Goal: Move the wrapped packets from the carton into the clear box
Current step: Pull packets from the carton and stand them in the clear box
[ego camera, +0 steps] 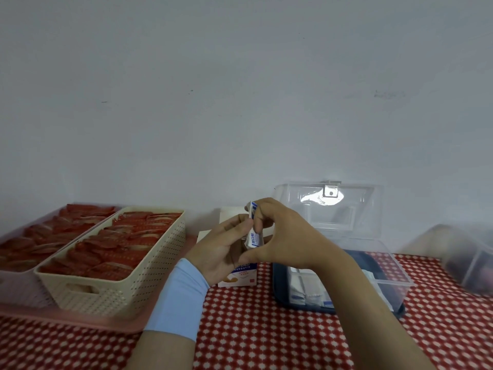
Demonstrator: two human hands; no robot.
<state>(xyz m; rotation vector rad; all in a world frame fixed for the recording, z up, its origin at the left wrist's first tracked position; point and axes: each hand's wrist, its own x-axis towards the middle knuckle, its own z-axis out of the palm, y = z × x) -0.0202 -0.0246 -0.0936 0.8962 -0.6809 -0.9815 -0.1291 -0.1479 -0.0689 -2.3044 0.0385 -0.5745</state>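
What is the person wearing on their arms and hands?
Both hands are bare. There are no gloves on the left hand or the right hand, and no rings or watch that I can see. A wide, plain light blue band wraps the left wrist. The right arm has no sleeve.
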